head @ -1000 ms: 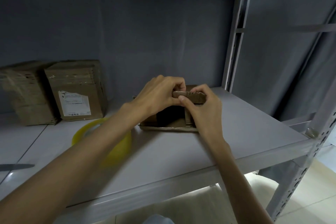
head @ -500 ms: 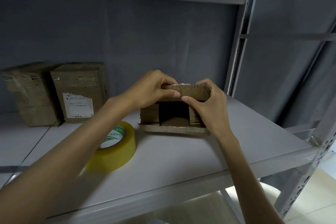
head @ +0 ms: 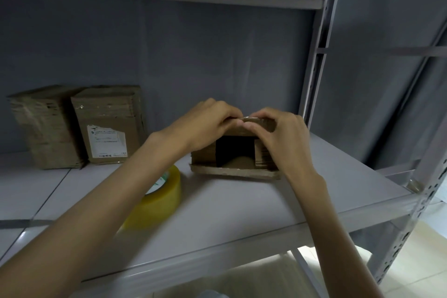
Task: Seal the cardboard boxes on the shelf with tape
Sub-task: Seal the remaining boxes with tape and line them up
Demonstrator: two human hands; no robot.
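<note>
Cardboard box (head: 235, 152), just right of the tape roll (head: 159, 198): you are pinching its top flap with both hands, left (head: 208, 123) and right (head: 278, 138).

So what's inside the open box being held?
The open box shows a dark interior and bare cardboard floor; nothing visible. Side flaps and both hands hide the rest.

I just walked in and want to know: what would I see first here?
First, two bare hands, the left hand and right hand, pinching the top flap of a small open brown cardboard box in the middle of the grey metal shelf. Left of it lies a yellow roll of clear tape, and two taller brown cardboard boxes stand against the back wall.
</note>
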